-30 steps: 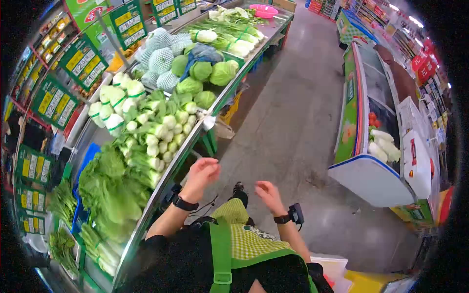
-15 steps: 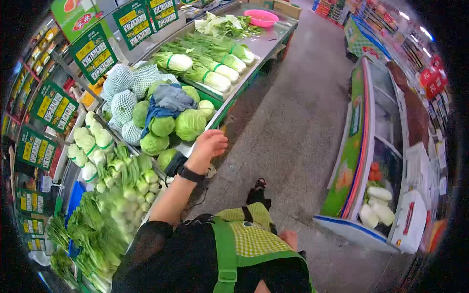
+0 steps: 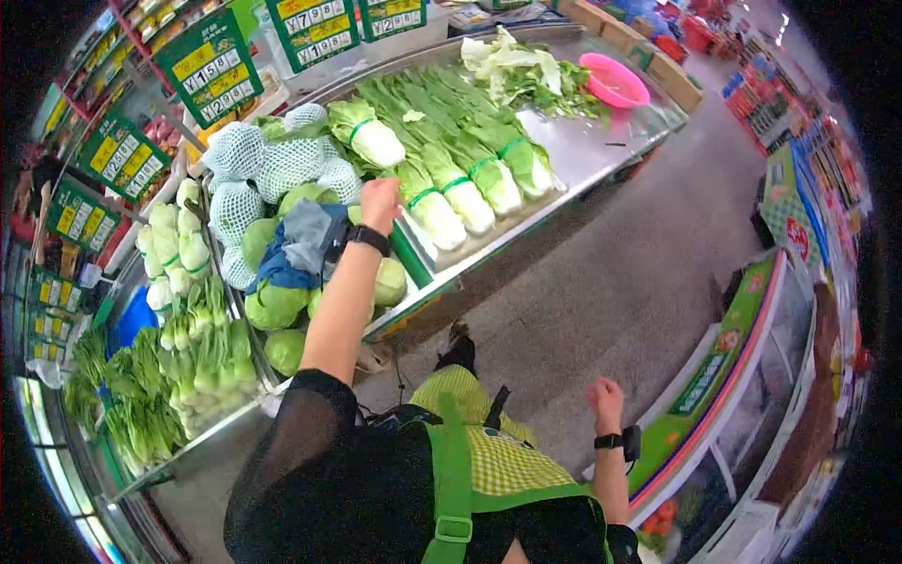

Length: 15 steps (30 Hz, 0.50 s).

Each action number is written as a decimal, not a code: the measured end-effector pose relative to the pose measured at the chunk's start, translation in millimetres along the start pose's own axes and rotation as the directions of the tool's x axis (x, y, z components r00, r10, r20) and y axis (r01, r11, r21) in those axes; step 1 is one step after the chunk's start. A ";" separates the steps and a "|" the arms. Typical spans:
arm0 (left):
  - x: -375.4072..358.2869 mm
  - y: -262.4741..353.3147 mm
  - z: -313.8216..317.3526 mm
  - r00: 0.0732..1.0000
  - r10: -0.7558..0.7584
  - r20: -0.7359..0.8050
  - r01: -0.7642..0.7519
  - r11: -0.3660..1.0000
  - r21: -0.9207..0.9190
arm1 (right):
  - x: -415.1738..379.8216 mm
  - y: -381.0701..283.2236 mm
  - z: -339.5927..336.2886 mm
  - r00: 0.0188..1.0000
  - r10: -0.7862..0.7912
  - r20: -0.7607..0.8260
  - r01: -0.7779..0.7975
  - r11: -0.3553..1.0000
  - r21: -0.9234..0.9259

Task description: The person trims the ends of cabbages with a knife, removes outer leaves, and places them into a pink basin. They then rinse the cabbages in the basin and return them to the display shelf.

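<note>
My left hand (image 3: 380,203), a dark band on its wrist, is over the vegetable counter with its fingers curled in. No object shows in it. Close by lie several napa cabbages (image 3: 438,222) bound with green ties. A blue and grey cloth (image 3: 310,235) rests on round green cabbages (image 3: 276,305) below and left of this hand; part of the cloth is behind the wrist. Over the aisle floor, my right hand (image 3: 605,399) is closed in a loose fist, with nothing visible in it. It also wears a dark wrist band and is beside the freezer.
The metal counter edge (image 3: 526,246) runs along my left. A pink basin (image 3: 614,81) and loose leaves (image 3: 526,73) are farther along it. The freezer (image 3: 719,362) borders the aisle (image 3: 564,310) on my right. Leafy greens (image 3: 141,395) lie at lower left.
The view has turned left and moved forward along the counter. My left hand, over the aisle edge before, is now above the counter. My right hand has swung into view.
</note>
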State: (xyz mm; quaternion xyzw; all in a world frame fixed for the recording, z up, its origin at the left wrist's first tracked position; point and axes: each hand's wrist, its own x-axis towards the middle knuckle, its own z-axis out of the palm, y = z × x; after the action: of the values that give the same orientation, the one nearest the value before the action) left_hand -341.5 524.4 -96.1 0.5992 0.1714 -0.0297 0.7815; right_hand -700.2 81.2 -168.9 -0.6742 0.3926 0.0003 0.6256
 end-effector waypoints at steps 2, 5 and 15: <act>62.6 -7.6 4.6 0.964 0.089 -0.252 -0.027 0.971 0.239 | 44.2 -37.1 24.8 0.991 -0.106 0.076 0.106 0.994 -0.005; 120.2 -6.8 23.0 0.773 0.295 -0.562 0.036 0.864 0.503 | 103.9 -40.8 55.7 0.976 -0.119 0.182 0.136 0.987 -0.085; 211.4 -11.8 41.5 0.647 0.240 -0.723 0.314 0.781 0.540 | 177.2 -94.5 88.1 0.889 -0.066 0.452 0.304 0.824 -0.478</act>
State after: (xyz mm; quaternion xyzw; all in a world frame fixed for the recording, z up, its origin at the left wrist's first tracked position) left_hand -136.2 515.4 -161.9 0.7735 0.4760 0.1524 0.3899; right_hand -484.3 53.2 -195.5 -0.8415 0.1650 0.1913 0.4776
